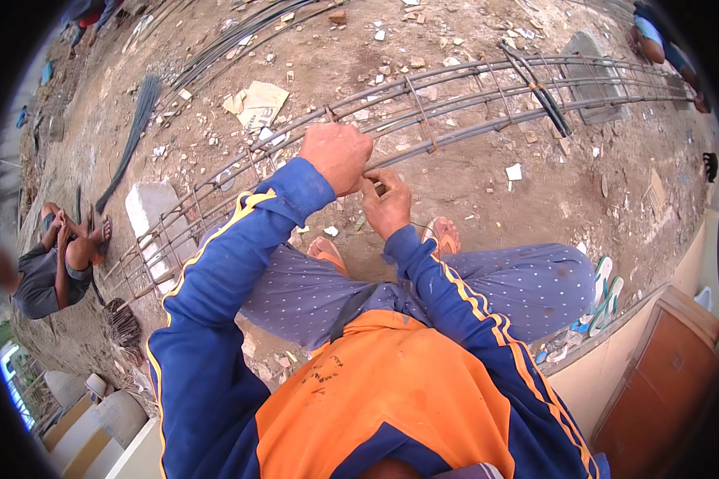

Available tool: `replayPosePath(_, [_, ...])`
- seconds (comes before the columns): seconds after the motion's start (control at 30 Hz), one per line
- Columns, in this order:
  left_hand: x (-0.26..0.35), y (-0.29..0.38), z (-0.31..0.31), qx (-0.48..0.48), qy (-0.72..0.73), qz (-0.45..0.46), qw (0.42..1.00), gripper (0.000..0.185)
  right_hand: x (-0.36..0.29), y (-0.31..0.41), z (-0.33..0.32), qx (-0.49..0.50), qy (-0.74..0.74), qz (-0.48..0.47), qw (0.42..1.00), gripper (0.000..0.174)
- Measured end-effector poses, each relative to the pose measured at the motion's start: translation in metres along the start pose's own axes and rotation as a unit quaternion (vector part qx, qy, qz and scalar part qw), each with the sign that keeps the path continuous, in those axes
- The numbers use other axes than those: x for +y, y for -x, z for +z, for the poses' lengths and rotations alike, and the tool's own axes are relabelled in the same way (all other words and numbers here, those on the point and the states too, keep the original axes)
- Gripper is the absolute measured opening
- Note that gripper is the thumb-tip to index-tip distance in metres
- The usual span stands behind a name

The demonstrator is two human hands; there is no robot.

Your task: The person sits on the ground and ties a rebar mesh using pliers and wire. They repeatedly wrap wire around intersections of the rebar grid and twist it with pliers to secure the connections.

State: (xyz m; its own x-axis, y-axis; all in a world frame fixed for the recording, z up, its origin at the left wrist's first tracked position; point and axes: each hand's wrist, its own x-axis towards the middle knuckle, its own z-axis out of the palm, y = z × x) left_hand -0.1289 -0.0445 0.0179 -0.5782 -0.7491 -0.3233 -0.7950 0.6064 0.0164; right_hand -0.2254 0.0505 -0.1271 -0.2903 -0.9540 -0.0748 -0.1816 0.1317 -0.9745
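A long rebar cage [407, 146] of steel bars with square stirrups [419, 111] runs across in front of me at a slant. My left hand [335, 154] is closed in a fist at the near bars, hiding the part it grips. Just right of it and lower, my right hand [389, 202] pinches thumb and fingers together by the lowest bar. A thin wire seems to trail from this hand past the wrist; its end between the fingers is hidden. Long-handled cutters [539, 93] with black and orange grips lie across the cage to the right.
Concrete blocks [147, 206] [593, 84] sit under the cage. A wire bundle [135, 132], loose rebar [233, 39] and torn paper [260, 105] lie on rubble-strewn dirt. One person [54, 263] sits at left; another [665, 51] is at far right. Flip-flops [605, 305] lie near my knee.
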Motion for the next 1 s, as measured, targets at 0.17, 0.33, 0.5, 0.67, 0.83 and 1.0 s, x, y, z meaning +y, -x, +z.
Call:
replayPosePath(0.17, [0.003, 0.056, 0.042, 0.082, 0.172, -0.100, 0.977, 0.015, -0.001, -0.001, 0.003, -0.050, -0.064, 0.124, 0.989, 0.011])
replayPosePath(0.33, [0.011, 0.070, 0.063, 0.137, 0.195, -0.064, 0.969, 0.013, -0.008, -0.013, -0.005, -0.097, -0.143, 0.206, 0.963, 0.018])
replayPosePath(0.5, [0.013, 0.072, 0.071, 0.111, 0.130, -0.083, 0.982, 0.014, 0.000, -0.021, -0.010, -0.123, -0.200, 0.197, 0.952, 0.025])
replayPosePath(0.67, [0.006, 0.068, 0.092, 0.050, 0.107, -0.153, 0.981, 0.013, -0.008, -0.013, -0.016, -0.133, -0.232, 0.181, 0.947, 0.039])
replayPosePath(0.83, [0.003, 0.071, 0.094, 0.113, 0.089, -0.208, 0.967, 0.017, -0.017, -0.005, -0.006, -0.096, -0.176, 0.165, 0.966, 0.048])
replayPosePath(1.0, [-0.005, 0.069, 0.107, 0.213, 0.090, -0.194, 0.953, 0.029, -0.030, 0.002, -0.002, -0.075, -0.153, 0.174, 0.970, 0.052])
